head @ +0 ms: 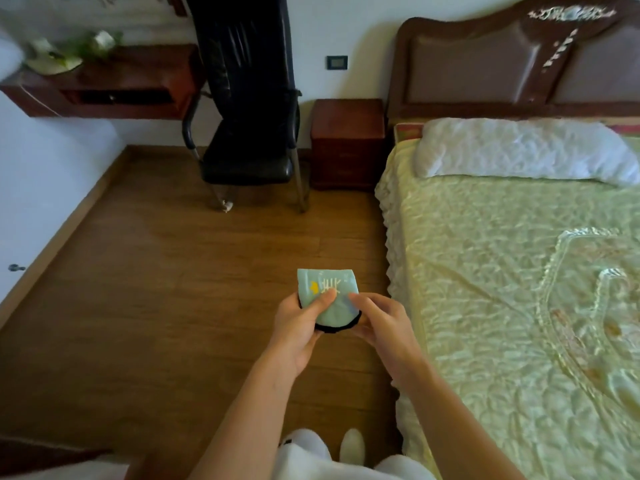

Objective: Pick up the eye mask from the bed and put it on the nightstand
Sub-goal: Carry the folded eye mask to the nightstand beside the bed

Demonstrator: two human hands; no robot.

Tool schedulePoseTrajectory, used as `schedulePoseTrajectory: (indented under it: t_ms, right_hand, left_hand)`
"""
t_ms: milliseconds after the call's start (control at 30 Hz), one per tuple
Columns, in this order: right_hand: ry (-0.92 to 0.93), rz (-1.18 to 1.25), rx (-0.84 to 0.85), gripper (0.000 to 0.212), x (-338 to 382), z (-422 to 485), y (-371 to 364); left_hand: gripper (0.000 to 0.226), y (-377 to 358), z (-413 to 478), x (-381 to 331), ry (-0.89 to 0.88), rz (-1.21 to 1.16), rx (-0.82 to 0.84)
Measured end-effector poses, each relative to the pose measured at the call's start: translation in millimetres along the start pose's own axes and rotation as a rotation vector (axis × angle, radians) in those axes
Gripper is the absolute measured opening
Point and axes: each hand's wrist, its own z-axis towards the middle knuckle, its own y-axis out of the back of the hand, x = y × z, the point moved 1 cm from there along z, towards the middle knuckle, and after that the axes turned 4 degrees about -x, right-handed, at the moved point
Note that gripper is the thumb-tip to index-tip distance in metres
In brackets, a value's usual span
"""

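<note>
- Wooden plank floor (166, 271): fills the left and centre of the frame.
- White walls (346, 36): across the top, with a dark wall plate (337, 62).
- Black office chair (249, 116): upper centre.
- Reddish wall-mounted shelf (104, 88): upper left.
- Padded brown headboard (502, 71): upper right.

Eye mask (332, 299): soft cloth, pale green face smooth with slight sheen, black fuzzy edging. Bed (502, 271): quilted satin-like cover, glossy, puckered. At the bed's head, pillow (519, 150): white crinkled shiny cloth; headboard (485, 64): dark polished wood, padded leather-like panels. Left of the bed, nightstand (348, 140): reddish wood, low gloss. Further left, chair (249, 98): black glossy leather-like, metal legs. Floor (156, 289): smooth wood planks, satin finish.
</note>
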Motion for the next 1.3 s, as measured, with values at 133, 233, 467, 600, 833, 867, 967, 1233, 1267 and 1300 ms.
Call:
schedulePoseTrajectory:
  t_ms: [133,233,467,600,833,867,967,1233,1267,1300]
  right_hand:
    - [0.000,0.022,-0.016,0.048,24,52,11]
    - [-0.005,0.018,-0.033,0.041,40,94,14]
    - [-0.018,-0.025,-0.076,0.025,83,222,-1]
    - [-0.005,-0.057,-0.065,0.025,129,315,-23]
    - [0.019,-0.093,-0.068,0.051,195,444,-59]
    - [0.014,-0.089,-0.072,0.054,200,458,-61]
    - [0.009,-0.068,-0.090,0.056,218,499,-62]
    - [0.008,-0.048,-0.078,0.051,271,627,-53]
    - [0.009,-0.047,-0.076,0.050,279,648,-51]
    - [0.008,-0.042,-0.073,0.049,288,669,-49]
  left_hand:
    - [0.032,-27,46,-26,0.016,0.003,0.012]
    - [0.033,-44,85,-46,0.025,0.007,0.018]
    - [0.030,-74,210,-110,0.033,-0.010,0.064]
    - [0.027,-88,294,-172,0.029,-0.018,0.069]
    - [0.033,-116,408,-266,0.015,-0.004,0.074]
    - [0.033,-120,421,-275,0.018,0.003,0.077]
    - [0.035,-135,459,-296,0.025,0.004,0.082]
    - [0.027,-184,574,-350,0.024,0.004,0.079]
    - [0.028,-193,591,-359,0.022,-0.001,0.076]
    - [0.028,-202,608,-368,0.020,-0.004,0.070]
